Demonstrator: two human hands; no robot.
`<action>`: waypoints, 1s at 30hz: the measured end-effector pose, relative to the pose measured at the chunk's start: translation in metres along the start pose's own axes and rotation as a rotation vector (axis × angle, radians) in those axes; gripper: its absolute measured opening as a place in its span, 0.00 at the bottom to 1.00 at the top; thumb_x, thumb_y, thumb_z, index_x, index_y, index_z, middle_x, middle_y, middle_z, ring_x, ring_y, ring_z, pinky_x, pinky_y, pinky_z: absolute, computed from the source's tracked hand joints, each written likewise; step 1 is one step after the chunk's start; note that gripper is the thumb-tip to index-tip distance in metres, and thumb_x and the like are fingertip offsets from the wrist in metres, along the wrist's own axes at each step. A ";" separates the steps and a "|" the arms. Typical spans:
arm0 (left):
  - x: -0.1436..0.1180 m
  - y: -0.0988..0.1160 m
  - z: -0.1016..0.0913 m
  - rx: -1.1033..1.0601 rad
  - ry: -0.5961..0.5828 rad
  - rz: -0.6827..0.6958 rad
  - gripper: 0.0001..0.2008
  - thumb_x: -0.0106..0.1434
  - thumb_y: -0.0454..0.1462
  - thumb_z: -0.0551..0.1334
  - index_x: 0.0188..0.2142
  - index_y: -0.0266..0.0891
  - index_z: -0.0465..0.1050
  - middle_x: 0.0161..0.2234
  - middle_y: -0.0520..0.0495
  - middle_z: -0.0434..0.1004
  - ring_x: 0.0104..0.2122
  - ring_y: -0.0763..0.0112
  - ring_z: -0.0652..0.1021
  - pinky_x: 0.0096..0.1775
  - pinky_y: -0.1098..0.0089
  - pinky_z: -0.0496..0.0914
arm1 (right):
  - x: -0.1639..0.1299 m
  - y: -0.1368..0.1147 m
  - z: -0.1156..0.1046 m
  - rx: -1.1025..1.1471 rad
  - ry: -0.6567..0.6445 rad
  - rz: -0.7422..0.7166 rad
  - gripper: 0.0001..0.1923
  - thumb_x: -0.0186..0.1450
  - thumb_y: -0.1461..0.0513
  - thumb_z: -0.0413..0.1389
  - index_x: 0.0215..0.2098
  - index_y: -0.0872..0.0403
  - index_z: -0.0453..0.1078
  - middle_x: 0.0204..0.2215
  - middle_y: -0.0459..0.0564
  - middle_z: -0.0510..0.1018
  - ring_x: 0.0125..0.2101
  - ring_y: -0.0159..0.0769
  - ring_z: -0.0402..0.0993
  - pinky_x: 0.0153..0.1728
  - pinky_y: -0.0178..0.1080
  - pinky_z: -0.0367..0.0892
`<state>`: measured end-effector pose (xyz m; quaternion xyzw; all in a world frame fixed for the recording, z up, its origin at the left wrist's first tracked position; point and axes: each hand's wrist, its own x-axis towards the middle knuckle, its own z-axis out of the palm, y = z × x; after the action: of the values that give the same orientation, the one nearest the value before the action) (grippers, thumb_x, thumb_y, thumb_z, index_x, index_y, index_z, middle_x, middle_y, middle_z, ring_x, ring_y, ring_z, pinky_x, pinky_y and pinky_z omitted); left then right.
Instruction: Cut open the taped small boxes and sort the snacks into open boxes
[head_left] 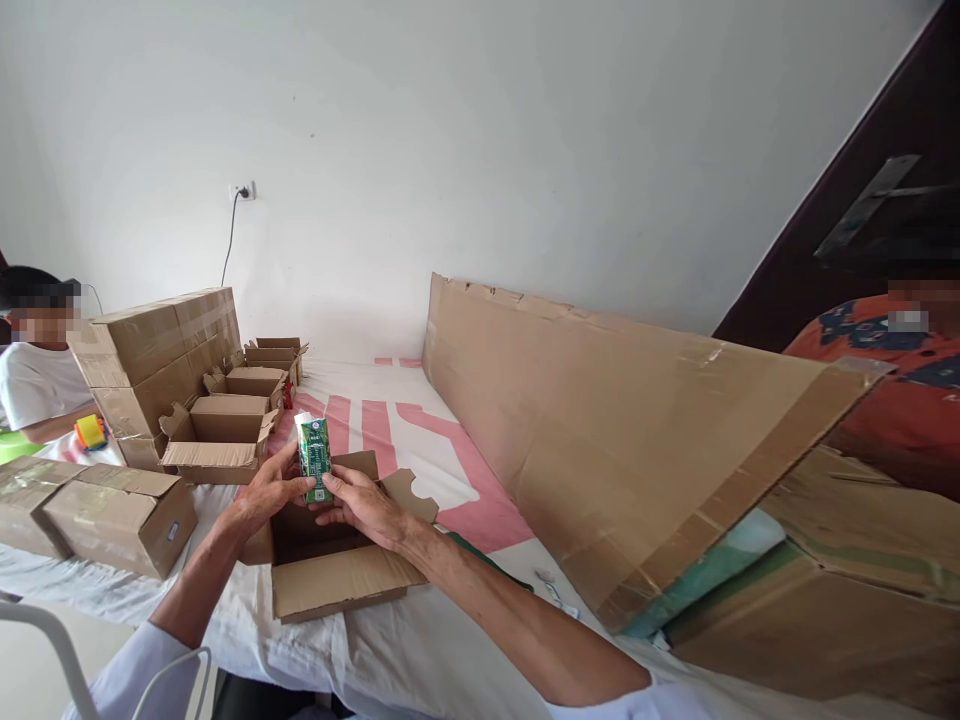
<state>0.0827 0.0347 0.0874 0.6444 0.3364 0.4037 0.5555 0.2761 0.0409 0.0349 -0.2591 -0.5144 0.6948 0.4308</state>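
Head view shows your left hand (268,490) and right hand (358,503) together holding a small green packet (315,459) upright, fingers of both closed on its lower half. The packet sits just above the open cardboard box (337,575) on the white-covered table (420,650). More open boxes (217,440) stand behind to the left, sealed cartons (112,510) nearer, and a long cardboard sheet (622,440) leans on the right.
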 end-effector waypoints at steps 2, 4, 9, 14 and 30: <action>0.000 0.000 0.000 -0.004 0.002 -0.011 0.41 0.62 0.42 0.75 0.72 0.44 0.66 0.48 0.42 0.81 0.45 0.59 0.78 0.36 0.70 0.70 | 0.000 -0.001 0.001 -0.003 0.005 0.003 0.28 0.60 0.41 0.71 0.46 0.52 0.77 0.38 0.50 0.85 0.36 0.36 0.83 0.37 0.38 0.79; 0.001 0.000 0.000 -0.015 0.002 -0.015 0.40 0.61 0.42 0.76 0.71 0.43 0.68 0.46 0.42 0.81 0.44 0.60 0.78 0.36 0.70 0.70 | -0.001 -0.002 0.001 -0.007 0.006 0.007 0.29 0.59 0.41 0.72 0.45 0.52 0.77 0.38 0.50 0.85 0.36 0.35 0.83 0.37 0.37 0.79; 0.004 -0.007 -0.003 -0.012 -0.002 -0.005 0.41 0.59 0.46 0.77 0.69 0.43 0.69 0.46 0.42 0.81 0.43 0.60 0.78 0.35 0.70 0.70 | -0.002 -0.001 0.001 -0.020 -0.002 0.012 0.27 0.62 0.41 0.70 0.46 0.52 0.77 0.38 0.50 0.85 0.37 0.37 0.83 0.38 0.39 0.79; 0.004 -0.008 -0.002 0.032 -0.018 0.047 0.41 0.60 0.47 0.77 0.70 0.43 0.69 0.45 0.43 0.82 0.44 0.58 0.78 0.39 0.68 0.71 | -0.005 -0.001 0.001 -0.077 -0.001 -0.020 0.27 0.64 0.43 0.69 0.50 0.52 0.75 0.41 0.53 0.84 0.39 0.39 0.83 0.38 0.40 0.80; -0.003 0.022 0.000 -0.036 0.003 0.188 0.32 0.63 0.50 0.75 0.61 0.36 0.77 0.49 0.38 0.84 0.50 0.50 0.81 0.49 0.59 0.75 | -0.015 -0.053 0.012 -0.466 -0.001 -0.091 0.21 0.64 0.49 0.67 0.48 0.52 0.74 0.44 0.51 0.81 0.44 0.42 0.78 0.37 0.41 0.78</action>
<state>0.0811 0.0289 0.1090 0.6623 0.2680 0.4610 0.5263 0.2919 0.0278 0.0876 -0.3275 -0.6722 0.5373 0.3901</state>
